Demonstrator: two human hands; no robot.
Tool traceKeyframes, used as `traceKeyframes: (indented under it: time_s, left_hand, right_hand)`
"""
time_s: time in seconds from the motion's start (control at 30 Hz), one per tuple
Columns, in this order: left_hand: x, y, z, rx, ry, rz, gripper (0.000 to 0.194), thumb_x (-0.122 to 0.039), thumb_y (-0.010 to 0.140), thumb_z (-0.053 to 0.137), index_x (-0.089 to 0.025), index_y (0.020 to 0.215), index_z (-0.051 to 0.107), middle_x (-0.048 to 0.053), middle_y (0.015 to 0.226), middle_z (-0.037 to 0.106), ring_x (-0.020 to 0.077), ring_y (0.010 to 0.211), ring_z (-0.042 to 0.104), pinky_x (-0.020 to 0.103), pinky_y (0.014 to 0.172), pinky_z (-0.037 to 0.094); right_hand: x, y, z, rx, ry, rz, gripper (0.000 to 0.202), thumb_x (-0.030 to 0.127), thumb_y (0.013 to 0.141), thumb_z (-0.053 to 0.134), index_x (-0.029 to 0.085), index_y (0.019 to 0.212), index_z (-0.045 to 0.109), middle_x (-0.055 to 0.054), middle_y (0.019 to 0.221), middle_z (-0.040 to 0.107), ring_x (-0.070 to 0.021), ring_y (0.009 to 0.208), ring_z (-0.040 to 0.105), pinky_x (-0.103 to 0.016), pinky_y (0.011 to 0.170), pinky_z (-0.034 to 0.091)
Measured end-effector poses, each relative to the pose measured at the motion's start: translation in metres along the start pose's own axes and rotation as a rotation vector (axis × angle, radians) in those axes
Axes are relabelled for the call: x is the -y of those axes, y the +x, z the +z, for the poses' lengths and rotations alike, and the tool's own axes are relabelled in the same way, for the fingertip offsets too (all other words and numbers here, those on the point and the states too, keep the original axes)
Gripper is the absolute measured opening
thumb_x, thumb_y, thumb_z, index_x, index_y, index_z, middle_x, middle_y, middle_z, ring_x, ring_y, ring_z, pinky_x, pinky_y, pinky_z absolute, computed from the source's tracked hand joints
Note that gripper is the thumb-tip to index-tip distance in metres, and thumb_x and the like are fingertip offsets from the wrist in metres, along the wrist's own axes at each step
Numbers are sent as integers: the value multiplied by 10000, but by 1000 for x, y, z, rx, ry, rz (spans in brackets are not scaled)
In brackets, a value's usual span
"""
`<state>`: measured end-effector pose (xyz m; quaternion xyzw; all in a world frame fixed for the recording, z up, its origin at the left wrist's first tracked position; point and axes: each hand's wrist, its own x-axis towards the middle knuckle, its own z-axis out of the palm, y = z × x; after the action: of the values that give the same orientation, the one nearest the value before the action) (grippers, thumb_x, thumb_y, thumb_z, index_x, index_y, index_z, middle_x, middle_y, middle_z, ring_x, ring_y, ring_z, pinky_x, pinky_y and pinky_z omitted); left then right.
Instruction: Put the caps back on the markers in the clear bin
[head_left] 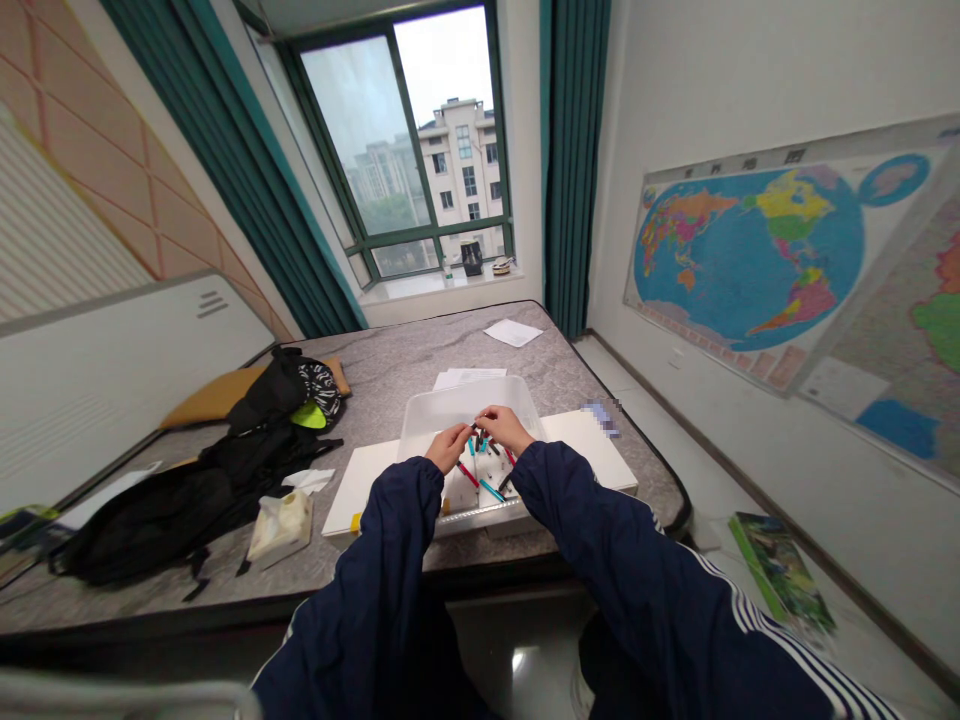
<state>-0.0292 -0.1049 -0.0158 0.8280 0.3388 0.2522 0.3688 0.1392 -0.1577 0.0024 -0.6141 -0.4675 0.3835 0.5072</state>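
A clear plastic bin [420,415] holds several loose pen parts in red, teal and black. Over it, my left hand [448,447] and my right hand [507,429] come together, fingers pinched. Between the fingertips is a small dark piece [474,427] that looks like part of a pen; its exact shape is too small to make out. Below the hands lie a red pen [468,474] and a teal pen [492,490]. More black and teal pieces sit under my right hand, partly hidden by it.
The bin stands on a white board [592,450] on a grey mattress [390,350]. To the left are a black backpack [150,520] and a tissue pack [280,525]. White papers [514,332] lie farther back. A green book [780,570] is at the lower right.
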Motion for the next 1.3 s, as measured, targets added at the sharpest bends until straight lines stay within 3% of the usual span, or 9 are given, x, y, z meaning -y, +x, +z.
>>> traceKeyframes:
  time_s: [0.17, 0.3, 0.47, 0.67, 0.8, 0.87, 0.97, 1.13, 1.3]
  left_hand:
    - [-3, -3, 1, 38, -43, 53, 305, -495, 911, 486, -205, 1000, 522, -72, 555, 487, 105, 496, 416, 228, 547, 334]
    - [-7, -5, 1, 52, 29, 56, 276, -466, 931, 449, -203, 911, 531, -39, 593, 593, 117, 532, 482, 245, 609, 377]
    - [-10, -2, -2, 29, 135, 69, 420, -466, 959, 348, -190, 757, 591, 9, 655, 647, 151, 643, 555, 274, 704, 400]
    - [-12, -3, -1, -2, 114, 0, 460, -517, 933, 350, -174, 823, 637, -10, 575, 525, 149, 573, 492, 276, 624, 370]
    - [-13, -5, 0, -21, 11, 6, 365, -539, 888, 483, -195, 953, 587, -66, 530, 429, 112, 498, 399, 238, 549, 316]
    - [-12, -5, 0, -20, -30, 26, 337, -528, 877, 518, -201, 948, 557, -76, 533, 419, 98, 483, 375, 223, 528, 298]
    - [-9, -4, 1, -5, -65, 28, 316, -512, 888, 508, -198, 913, 535, -72, 528, 448, 93, 474, 381, 216, 510, 300]
    - [-7, -1, 0, -5, -50, 26, 329, -497, 905, 485, -180, 880, 570, -21, 576, 591, 110, 514, 461, 237, 566, 366]
    - [-9, 1, -1, -3, -75, 34, 380, -506, 905, 466, -162, 855, 620, 7, 623, 638, 125, 557, 503, 251, 599, 389]
  right_hand:
    - [-4, -1, -2, -15, -61, 63, 328, 472, 800, 703, 162, 756, 604, -11, 610, 653, -106, 443, 583, -190, 415, 434]
    - [-8, 0, -2, -30, -108, 27, 250, 386, 817, 707, 165, 758, 606, 8, 575, 626, -104, 459, 592, -187, 459, 450]
    - [-14, 5, -1, -59, -134, -88, 202, 235, 779, 723, 188, 960, 646, 30, 693, 650, -91, 550, 613, -196, 567, 495]
    - [-19, 12, 1, 9, -60, -178, 352, 48, 707, 656, 169, 1038, 650, -11, 874, 696, -101, 650, 634, -232, 664, 521]
    - [-14, 9, 0, -51, -98, -191, 247, 167, 732, 705, 164, 976, 667, -35, 913, 705, -124, 760, 650, -246, 731, 508]
    - [-10, 4, -2, -92, -177, -143, 172, 318, 778, 704, 164, 846, 669, -30, 803, 697, -132, 714, 640, -244, 696, 494]
    - [-2, -3, -3, -83, -271, -93, 282, 428, 822, 661, 174, 703, 625, 4, 579, 624, -129, 581, 599, -228, 613, 452]
    - [3, -6, -3, -70, -220, -97, 203, 350, 839, 647, 178, 740, 602, 20, 572, 625, -111, 552, 593, -207, 583, 439]
    - [0, -1, -1, -30, -76, -98, 78, 224, 809, 660, 166, 808, 608, 11, 665, 642, -103, 573, 608, -198, 563, 476]
